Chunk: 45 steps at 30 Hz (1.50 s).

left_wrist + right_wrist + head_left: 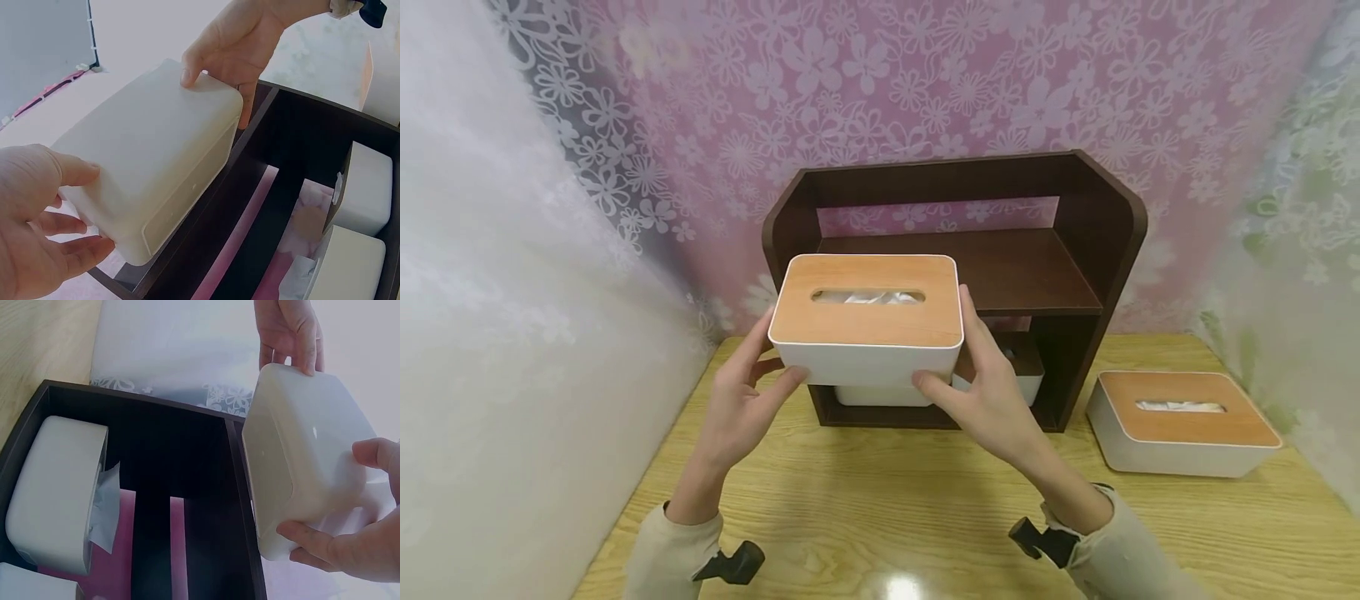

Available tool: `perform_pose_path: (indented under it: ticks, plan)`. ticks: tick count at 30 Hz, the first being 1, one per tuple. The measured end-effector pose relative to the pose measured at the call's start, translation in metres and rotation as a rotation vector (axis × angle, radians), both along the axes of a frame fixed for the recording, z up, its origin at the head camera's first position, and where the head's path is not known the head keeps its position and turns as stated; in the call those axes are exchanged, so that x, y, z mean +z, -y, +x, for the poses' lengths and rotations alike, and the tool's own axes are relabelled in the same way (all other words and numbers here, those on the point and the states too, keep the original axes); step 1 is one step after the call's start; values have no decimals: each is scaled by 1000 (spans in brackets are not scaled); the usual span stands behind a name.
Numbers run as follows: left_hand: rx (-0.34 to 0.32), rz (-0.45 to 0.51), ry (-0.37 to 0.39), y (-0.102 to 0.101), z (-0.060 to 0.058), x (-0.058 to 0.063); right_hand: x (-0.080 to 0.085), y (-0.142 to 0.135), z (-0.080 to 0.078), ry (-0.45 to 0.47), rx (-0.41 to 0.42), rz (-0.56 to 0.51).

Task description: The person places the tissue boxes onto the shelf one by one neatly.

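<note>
Both my hands hold a white tissue box (pixel 865 329) with a wood-coloured lid and a slot, tissue showing inside. It is held up in front of the dark brown shelf (pixel 1022 267), at about its upper board's height. My left hand (pixel 741 404) grips the left end, thumb on the front side. At the right end, my right hand (pixel 988 392) grips with its thumb on the front and fingers along the side. In the left wrist view the box's pale underside (pixel 187 194) shows. Whether the box touches the shelf cannot be told.
In the shelf's lower compartment stand a white box (pixel 883 395) and a dark-lidded tissue box (pixel 1028 387). Another wood-lidded tissue box (pixel 1187 454) sits at the right on the wood-grain table (pixel 865 500). Flowered curtains (pixel 910 92) hang behind and at both sides.
</note>
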<state>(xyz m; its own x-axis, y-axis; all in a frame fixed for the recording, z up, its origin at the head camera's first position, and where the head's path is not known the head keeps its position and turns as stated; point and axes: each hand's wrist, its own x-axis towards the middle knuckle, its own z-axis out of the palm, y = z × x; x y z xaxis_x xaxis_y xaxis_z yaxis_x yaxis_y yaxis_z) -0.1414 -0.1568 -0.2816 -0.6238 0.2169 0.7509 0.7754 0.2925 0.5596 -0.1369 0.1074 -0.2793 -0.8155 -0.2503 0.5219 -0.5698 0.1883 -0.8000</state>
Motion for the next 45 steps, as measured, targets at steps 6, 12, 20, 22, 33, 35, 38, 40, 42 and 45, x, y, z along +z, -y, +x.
perform_pose_path:
  ticks: [6,12,20,22,33,35,38,40,42,45]
  plan:
    - [-3,21,55,-2,-7,3,7,-2,-4,-12,-71,57]
    - [29,39,90,-3,-10,4,11,-3,-10,41,-63,65]
    - [56,133,136,13,-27,-19,-12,-6,-38,70,47,27]
    - [65,137,135,13,-28,-17,-14,-8,-42,60,52,19]
    - [57,159,138,9,-31,-11,-8,-9,-45,40,40,-3]
    - [57,163,151,7,-32,-10,-8,-10,-46,41,38,-9]
    - [57,162,159,2,-30,-6,-8,-10,-48,39,34,-13]
    - [65,160,160,-2,-28,-2,-8,-11,-50,39,34,-19]
    - [77,160,154,-7,-27,3,-7,-12,-53,36,37,-32]
    - [101,163,154,-11,-26,7,-7,-14,-56,26,35,-59]
